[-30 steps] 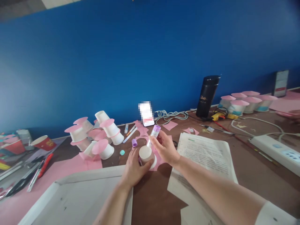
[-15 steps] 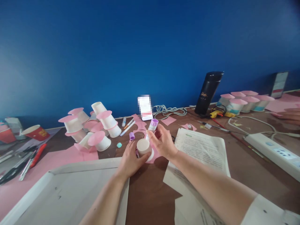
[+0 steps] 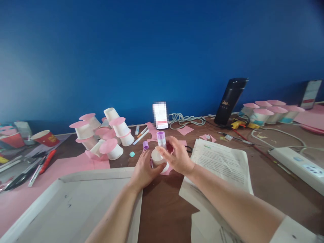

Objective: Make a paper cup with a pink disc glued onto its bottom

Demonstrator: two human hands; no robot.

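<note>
My left hand [image 3: 146,169] is wrapped round the side of a white paper cup [image 3: 157,157], which stands bottom up on the table in front of me. Between the fingers and thumb of my right hand [image 3: 177,157] is a glue stick [image 3: 161,139] with a purple end pointing up; its lower end is over the cup and hidden by my thumb. Pink paper [image 3: 166,171] shows under the cup. A purple cap [image 3: 145,145] lies just behind my left fingers.
Stacked white cups with pink discs [image 3: 112,148] stand at the left, near scissors [image 3: 25,175] and a white tray [image 3: 101,202]. Printed sheets [image 3: 220,165], a black flask [image 3: 229,101], a power strip [image 3: 298,165] and more cups [image 3: 260,116] are to the right.
The glue stick has become more upright and moved down closer to the cup. The view has shifted slightly, so the surroundings appear further right. My left hand still holds the cup.
</note>
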